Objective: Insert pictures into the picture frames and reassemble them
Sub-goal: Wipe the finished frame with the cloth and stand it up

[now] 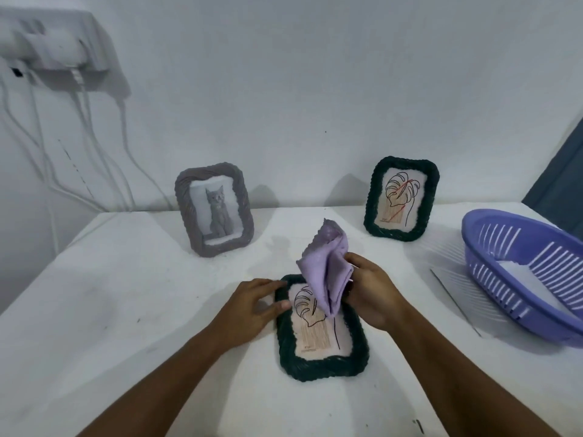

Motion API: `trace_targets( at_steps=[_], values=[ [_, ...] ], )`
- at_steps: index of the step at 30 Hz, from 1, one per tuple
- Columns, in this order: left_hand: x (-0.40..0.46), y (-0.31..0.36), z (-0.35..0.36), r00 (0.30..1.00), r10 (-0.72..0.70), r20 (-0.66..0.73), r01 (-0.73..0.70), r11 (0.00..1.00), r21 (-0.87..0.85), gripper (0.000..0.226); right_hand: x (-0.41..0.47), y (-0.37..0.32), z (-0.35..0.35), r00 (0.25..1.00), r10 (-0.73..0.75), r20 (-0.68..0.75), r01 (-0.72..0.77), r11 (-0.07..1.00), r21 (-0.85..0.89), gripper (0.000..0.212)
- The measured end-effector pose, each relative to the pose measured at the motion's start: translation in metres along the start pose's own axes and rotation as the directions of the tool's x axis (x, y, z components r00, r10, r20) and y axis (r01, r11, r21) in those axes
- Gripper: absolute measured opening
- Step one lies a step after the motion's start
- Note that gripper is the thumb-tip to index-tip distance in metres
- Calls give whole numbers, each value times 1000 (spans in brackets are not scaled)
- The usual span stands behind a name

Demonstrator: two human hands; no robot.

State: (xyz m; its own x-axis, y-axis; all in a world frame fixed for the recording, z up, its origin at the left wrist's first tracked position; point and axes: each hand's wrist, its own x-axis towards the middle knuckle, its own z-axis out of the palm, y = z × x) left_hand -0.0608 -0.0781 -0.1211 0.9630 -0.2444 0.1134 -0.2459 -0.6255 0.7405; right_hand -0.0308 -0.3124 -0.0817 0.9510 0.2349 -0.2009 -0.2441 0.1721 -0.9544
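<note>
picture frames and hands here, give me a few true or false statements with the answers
1. The right hand holds a lilac cloth. True.
2. The grey frame with the kitten photo lies flat on the table. False: it stands upright by the wall.
3. The left hand rests on the edge of the dark green frame lying flat. True.
4. The purple basket sits at the table's left. False: it is at the right.
5. Another dark green frame stands upright. True.
</note>
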Motion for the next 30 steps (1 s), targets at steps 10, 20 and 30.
trace_targets(
  at_steps=[10,20,30],
  values=[
    [17,62,3,971,-226,80,222,721,-656,30,-10,0,7,990,119,74,-140,890,435,50],
    [10,62,-16,961,-271,-50,162,701,-694,31,-14,-8,17,993,-85,80,81,995,55,49],
    [-37,14,-70,921,-365,-138,212,764,-609,38,-1,21,89,980,-55,194,94,976,-197,35]
  ],
)
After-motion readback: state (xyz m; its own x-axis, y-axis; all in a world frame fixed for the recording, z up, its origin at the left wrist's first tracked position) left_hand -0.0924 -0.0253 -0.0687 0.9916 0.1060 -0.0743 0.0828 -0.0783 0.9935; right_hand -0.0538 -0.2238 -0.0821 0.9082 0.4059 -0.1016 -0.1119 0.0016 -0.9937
